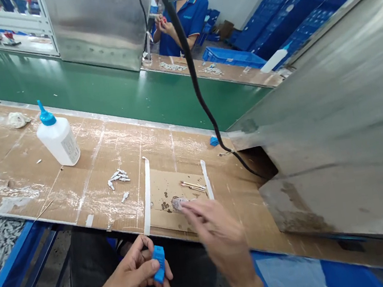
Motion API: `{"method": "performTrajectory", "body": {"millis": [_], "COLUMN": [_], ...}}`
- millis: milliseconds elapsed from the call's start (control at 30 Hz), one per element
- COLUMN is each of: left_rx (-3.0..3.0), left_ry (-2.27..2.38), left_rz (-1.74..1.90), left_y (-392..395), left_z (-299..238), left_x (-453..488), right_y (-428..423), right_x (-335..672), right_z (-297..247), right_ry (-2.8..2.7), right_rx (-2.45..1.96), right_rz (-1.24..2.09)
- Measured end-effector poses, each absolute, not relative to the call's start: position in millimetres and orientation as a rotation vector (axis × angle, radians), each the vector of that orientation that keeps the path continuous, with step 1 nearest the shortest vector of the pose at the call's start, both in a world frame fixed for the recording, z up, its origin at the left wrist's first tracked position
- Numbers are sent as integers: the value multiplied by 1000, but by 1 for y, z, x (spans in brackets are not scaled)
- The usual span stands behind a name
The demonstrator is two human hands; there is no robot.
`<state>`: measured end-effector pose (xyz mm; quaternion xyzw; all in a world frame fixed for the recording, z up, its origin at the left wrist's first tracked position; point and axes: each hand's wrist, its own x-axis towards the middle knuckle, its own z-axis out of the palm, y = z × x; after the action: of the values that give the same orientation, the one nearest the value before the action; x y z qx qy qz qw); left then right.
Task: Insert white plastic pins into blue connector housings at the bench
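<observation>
My left hand [148, 270] is closed around a small blue plastic block [159, 263], thumb on its near face, just off the table's front edge. My right hand [218, 230] reaches over a cardboard sheet [168, 180], its thumb and fingers pinched together at a small translucent, wet-looking lump [177, 204]. What the fingertips hold, if anything, is hidden. Dark wet spots surround the lump. Just beyond it lie several cotton swabs [193, 186]. Left of the sheet is a loose group of small grey plastic pieces [118, 176], with one grey piece [125, 197] lying apart.
A white squeeze bottle [59, 142] with a blue nozzle stands at left. A black cable [198, 90] hangs down to the table. Behind runs a green conveyor belt [106, 93]; beyond it is a co-worker [178, 26]. Metal panel [344, 117] at right; bin of grey pieces [0, 251] lower left.
</observation>
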<state>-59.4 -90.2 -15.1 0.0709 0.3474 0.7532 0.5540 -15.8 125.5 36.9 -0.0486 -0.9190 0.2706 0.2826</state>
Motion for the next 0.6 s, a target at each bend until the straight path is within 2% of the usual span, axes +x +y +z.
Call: {"method": "performTrajectory", "body": {"millis": [100,200,400,600], "left_rx": [304,320,318,326], "left_ry": [856,952,1204,1113], "left_rz": [1761,1750,1830,1905], "left_y": [-103,-118,-135,-127], "left_z": [-14,-14,-19,-8], "left_x": [-61,-65,-78,-86], "right_y": [91,71,64,77], "right_x": [-57,-96,-121,-91], "right_z": [31,17,0,22], "right_ry": [-2667,-2797,-2806,-2641], "right_rx": [187,270,320,171], "right_rz": [714,601,621,838]}}
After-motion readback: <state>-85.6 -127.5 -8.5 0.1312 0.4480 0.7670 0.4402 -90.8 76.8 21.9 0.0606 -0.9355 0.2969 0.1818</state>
